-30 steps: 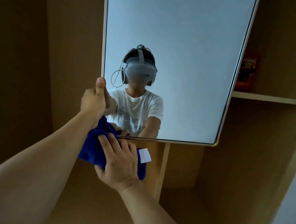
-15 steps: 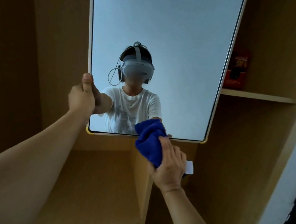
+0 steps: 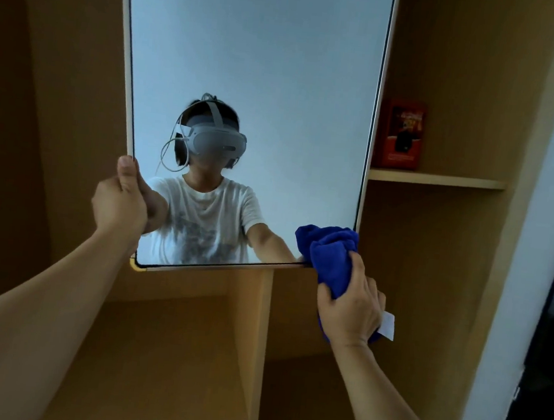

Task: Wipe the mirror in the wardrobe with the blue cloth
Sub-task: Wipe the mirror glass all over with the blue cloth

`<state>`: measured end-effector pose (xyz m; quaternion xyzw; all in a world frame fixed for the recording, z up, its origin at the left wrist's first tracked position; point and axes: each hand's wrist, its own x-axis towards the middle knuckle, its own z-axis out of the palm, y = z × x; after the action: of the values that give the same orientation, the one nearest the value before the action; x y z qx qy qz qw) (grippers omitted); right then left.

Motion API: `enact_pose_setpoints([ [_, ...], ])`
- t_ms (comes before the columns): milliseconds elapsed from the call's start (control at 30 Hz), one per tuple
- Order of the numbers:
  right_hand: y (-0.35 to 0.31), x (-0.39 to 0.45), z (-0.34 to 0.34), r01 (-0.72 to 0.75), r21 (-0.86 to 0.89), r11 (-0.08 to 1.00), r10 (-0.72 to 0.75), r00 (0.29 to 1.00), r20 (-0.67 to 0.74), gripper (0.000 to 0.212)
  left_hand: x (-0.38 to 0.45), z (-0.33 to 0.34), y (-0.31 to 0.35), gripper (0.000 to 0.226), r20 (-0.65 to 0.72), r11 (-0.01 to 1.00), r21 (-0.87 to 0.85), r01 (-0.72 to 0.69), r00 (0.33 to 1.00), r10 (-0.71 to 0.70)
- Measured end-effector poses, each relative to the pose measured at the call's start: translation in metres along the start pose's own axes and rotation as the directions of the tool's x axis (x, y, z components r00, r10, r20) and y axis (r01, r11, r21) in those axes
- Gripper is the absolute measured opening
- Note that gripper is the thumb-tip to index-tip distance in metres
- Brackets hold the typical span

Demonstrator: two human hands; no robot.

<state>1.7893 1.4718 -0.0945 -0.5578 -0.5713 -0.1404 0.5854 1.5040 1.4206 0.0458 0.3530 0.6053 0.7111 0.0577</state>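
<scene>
A tall mirror (image 3: 266,56) with a pale frame stands inside the wooden wardrobe and fills the upper middle of the head view. My left hand (image 3: 119,199) grips the mirror's left edge low down, thumb pointing up along the frame. My right hand (image 3: 351,305) is closed around a bunched blue cloth (image 3: 330,252), which presses against the mirror's lower right corner. A white label hangs from the cloth beside my wrist. The glass reflects a person in a white T-shirt wearing a headset.
A red box (image 3: 399,133) stands on a wooden shelf (image 3: 436,179) just right of the mirror. A vertical wooden divider (image 3: 261,343) runs down below the mirror, with a shelf (image 3: 167,351) to its left. A white wall edge (image 3: 533,234) is at far right.
My right hand has carried the blue cloth along the mirror's bottom edge from the lower left, past the middle, to the lower right corner. My left hand stays on the left edge.
</scene>
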Motion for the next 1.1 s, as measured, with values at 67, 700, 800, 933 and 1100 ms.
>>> enact_pose_setpoints([
  [67,-0.001,0.003,-0.002,-0.009,-0.012,1.000,0.010,1.000,0.010,0.069,-0.001,-0.002,0.001,0.055,0.008,1.000,0.002,-0.007,1.000,0.007],
  [700,-0.067,0.120,-0.034,-0.002,0.092,0.996,0.012,0.994,-0.111,0.056,-0.007,-0.007,0.004,0.064,0.004,0.998,0.025,-0.058,0.998,0.057],
  [800,-0.068,0.120,-0.033,-0.002,0.128,0.992,0.020,0.990,-0.137,0.057,-0.006,-0.005,0.003,0.065,0.008,0.998,0.008,-0.055,0.998,0.055],
  [933,-0.060,0.097,-0.025,-0.064,0.166,0.984,0.086,0.988,-0.128,0.058,-0.007,-0.003,0.003,0.063,-0.008,0.999,-0.012,-0.036,0.999,0.035],
  [1100,-0.040,0.051,-0.015,-0.121,0.146,0.982,0.134,0.988,-0.077,0.059,-0.007,-0.003,0.003,0.063,0.002,0.999,-0.012,-0.051,0.999,0.051],
])
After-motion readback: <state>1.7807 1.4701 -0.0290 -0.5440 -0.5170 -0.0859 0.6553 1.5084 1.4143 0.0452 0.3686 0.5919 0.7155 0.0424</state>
